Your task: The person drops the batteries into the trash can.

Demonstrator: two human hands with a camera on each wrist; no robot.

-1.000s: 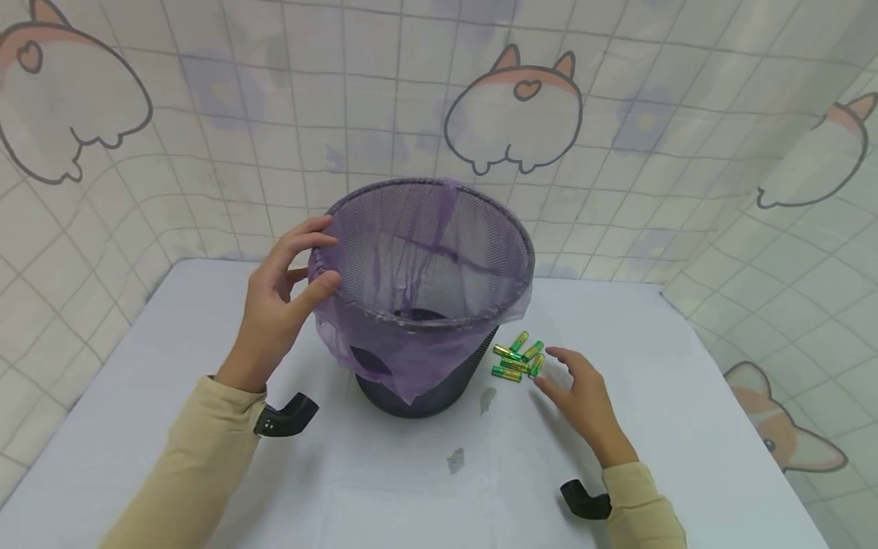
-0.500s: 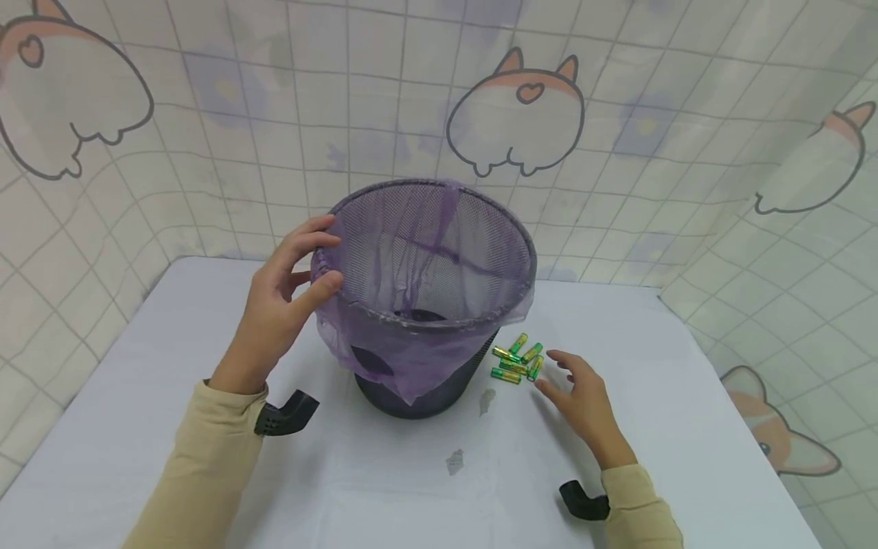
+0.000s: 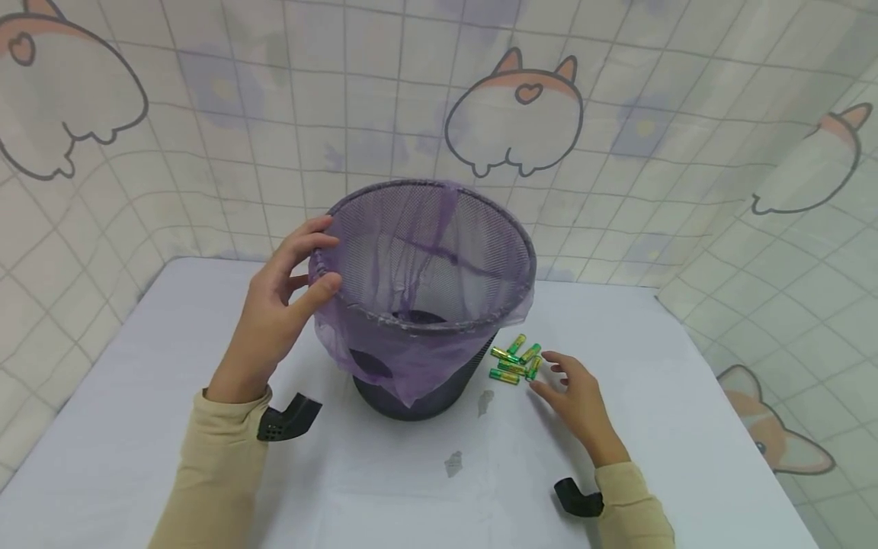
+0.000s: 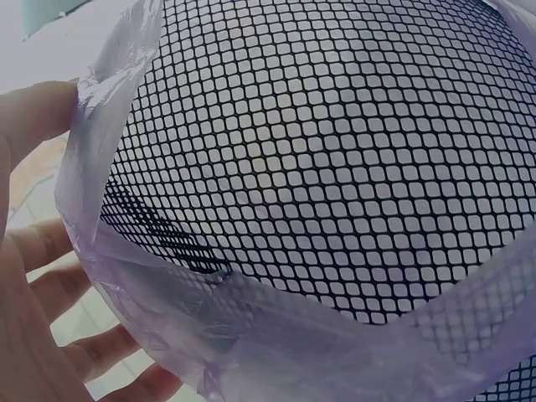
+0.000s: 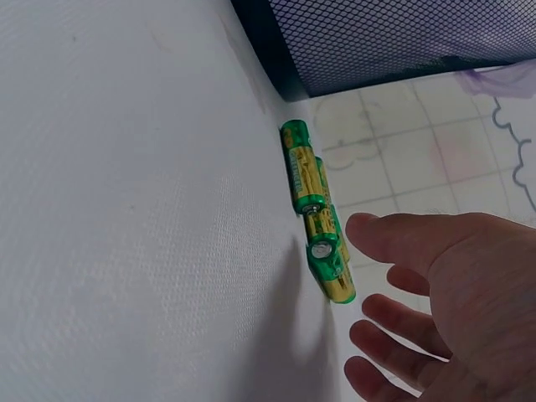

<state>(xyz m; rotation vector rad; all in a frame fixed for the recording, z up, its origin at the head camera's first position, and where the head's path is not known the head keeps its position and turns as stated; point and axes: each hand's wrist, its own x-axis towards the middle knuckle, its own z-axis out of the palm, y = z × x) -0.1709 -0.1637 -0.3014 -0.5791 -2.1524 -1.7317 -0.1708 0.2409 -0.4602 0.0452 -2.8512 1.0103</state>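
Tan left sleeve [image 3: 213,473]: in front of the mesh bin [image 3: 439,398] and off to its left, with a black curved device [image 3: 288,419] at the cuff.
Left hand [image 3: 270,313]: at the bin's left rim, thumb and fingers well spread and bent round the edge, keeping hold of rim and bag together.
Bin: black, standing upright on the white table [image 3: 370,496].
Purple bag [image 3: 425,354]: lining the bin, folded outward over its rim, hanging to a point in front.
Grey patches [image 3: 453,463]: two on the table, in front of the bin and toward its right.
Batteries [image 3: 512,367]: six, green and gold, lying clustered just right of the bin's base.
Right hand [image 3: 576,400]: right of the bin, past the batteries, fingers loosely bent, thumb well apart; it holds nothing, though I can't tell whether a fingertip touches the nearest battery.
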